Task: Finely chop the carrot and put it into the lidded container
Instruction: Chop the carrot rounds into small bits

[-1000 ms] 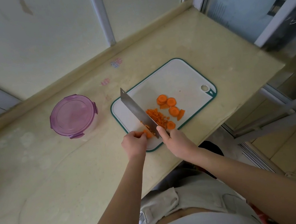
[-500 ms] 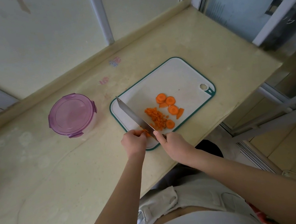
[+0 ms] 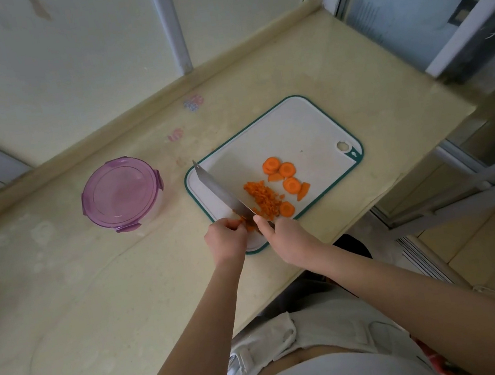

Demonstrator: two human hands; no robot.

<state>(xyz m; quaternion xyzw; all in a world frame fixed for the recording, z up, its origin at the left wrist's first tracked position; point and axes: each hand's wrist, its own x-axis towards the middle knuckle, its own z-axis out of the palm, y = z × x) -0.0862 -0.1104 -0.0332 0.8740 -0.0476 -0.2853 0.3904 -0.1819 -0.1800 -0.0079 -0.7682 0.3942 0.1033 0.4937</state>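
Observation:
A white cutting board [image 3: 288, 129] with a teal rim lies on the counter. On it sit several carrot rounds [image 3: 286, 169] and a heap of finely chopped carrot [image 3: 263, 200]. My right hand [image 3: 283, 236] grips the handle of a knife [image 3: 217, 189], forefinger along the blade's spine; the blade is down on the board. My left hand [image 3: 225, 238] holds small carrot pieces [image 3: 248, 223] against the blade at the board's near corner. A round container with a purple clip lid [image 3: 120, 192], lid on, stands left of the board.
The beige counter [image 3: 62, 297] extends left and toward me; its right edge drops off just past the board. A raised ledge and frosted window panels run along the back. Two small stickers [image 3: 193, 102] mark the counter behind the board.
The knife blade has come down from its raised position onto the carrot pieces by my left hand. Both hands stay at the board's near corner.

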